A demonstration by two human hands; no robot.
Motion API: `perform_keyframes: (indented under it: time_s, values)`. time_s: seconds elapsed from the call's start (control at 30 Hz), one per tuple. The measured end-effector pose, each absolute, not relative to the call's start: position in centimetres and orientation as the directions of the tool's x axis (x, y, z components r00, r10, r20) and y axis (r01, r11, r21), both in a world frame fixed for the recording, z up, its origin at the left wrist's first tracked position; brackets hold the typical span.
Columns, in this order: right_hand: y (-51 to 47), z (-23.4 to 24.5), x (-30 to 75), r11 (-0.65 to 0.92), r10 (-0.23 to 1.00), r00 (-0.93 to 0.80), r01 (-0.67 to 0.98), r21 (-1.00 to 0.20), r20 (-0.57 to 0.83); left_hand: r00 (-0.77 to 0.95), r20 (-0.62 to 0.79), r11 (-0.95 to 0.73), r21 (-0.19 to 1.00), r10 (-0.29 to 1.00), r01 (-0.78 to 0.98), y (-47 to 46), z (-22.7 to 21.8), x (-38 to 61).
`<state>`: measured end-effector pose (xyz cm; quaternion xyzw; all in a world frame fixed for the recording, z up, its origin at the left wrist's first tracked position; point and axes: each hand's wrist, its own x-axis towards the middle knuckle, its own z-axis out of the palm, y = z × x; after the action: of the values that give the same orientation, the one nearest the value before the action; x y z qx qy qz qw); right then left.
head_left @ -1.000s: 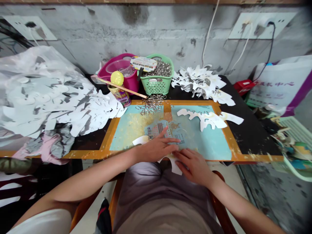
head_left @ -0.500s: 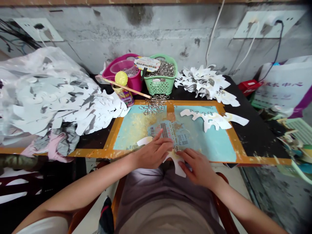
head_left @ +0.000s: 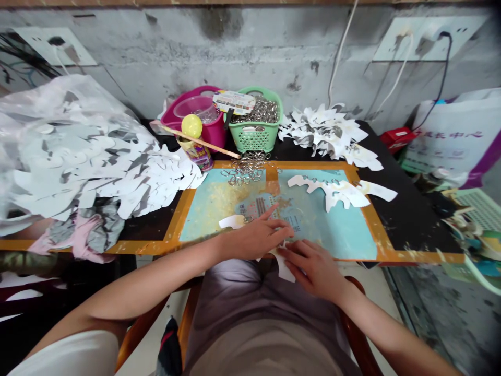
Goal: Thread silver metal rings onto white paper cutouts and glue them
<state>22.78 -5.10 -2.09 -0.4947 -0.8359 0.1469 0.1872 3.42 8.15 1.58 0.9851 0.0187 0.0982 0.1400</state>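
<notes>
The left hand (head_left: 258,237) and the right hand (head_left: 311,269) lie close together, open and not clamped, apparently pressing a white paper cutout (head_left: 284,268) flat at the edge of a pale blue mat (head_left: 332,230) to steady it. A small metal ring (head_left: 248,220) sits just beyond the left hand; a heap of loose rings (head_left: 245,172), a green basket (head_left: 256,133) and piles of paper cutouts (head_left: 94,167) lie farther out.

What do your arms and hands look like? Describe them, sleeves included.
The left hand and right hand are bare: no gloves, and no ring, watch or bracelet shows. The left arm comes out of a white short sleeve; the right arm is bare, with its sleeve out of view.
</notes>
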Motion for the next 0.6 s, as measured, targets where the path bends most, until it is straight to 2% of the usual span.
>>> perform_keyframes:
  time_s: [0.17, 0.37, 0.47, 0.6]
  values:
    - [-5.2, -2.2, 22.8, 0.461, 0.886, -0.425, 0.777, -0.428, 0.182, 0.983, 0.184, -0.965, 0.258, 0.013, -0.035, 8.1, 1.6, 3.3]
    - [-5.3, -2.2, 22.6, 0.401, 0.916, -0.349, 0.770, -0.497, 0.197, 0.959, 0.256, -0.967, 0.251, 0.118, 0.051, 7.6, 0.2, 2.0]
    - [-5.1, -1.8, 22.6, 0.370, 0.927, -0.337, 0.752, -0.545, 0.164, 0.960, 0.238, -0.965, 0.244, 0.150, 0.090, 7.3, -0.1, 1.8]
    - [-4.7, -0.8, 22.7, 0.313, 0.941, -0.321, 0.716, -0.624, 0.104, 0.972, 0.194, -0.981, 0.166, 0.132, 0.100, 6.8, 0.6, 1.8]
